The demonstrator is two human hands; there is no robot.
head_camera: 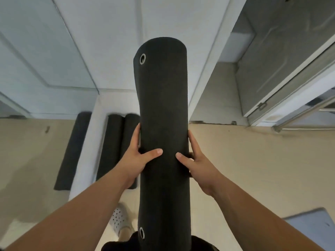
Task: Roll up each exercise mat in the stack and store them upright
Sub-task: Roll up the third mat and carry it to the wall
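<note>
Currently held: a dark rolled mat (pixel 163 115), gripped by both hands in front of the person's body.
Mat position: it fills the middle of the view, with its near end low by the dark clothing at the bottom edge and its far end up against the white wall (pixel 163 19). I cannot tell whether it is plumb or leaning.
Mat details: it is wound tight, with an upper eyelet (pixel 142 58) near the far end and a lower eyelet (pixel 141 232) near the near end, both on its left side.
Left hand (pixel 139 156): clasps the roll's left flank a little below mid-length, with the thumb laid across the front and the fingers curled round the side.
Right hand (pixel 195 160): clasps the right flank, level with the other hand, with the thumb across the front and the fingers wrapped round the side.
Thumbs: close but apart, with a strip of mat showing between them.
Stored rolls (pixel 116 147): two dark rolls touching side by side at the foot of the wall, just left of the held mat and partly hidden by it and the left hand.
Third roll (pixel 72 151): further left, with a white post (pixel 87 142) between it and the pair.
Floor (pixel 253 169): beige.
Shoe (pixel 120 221): white and perforated, below the left forearm and beside the mat's near end.
Blue sheet (pixel 315 227): pale and flat, in the lower right corner, well apart from the mat.
</note>
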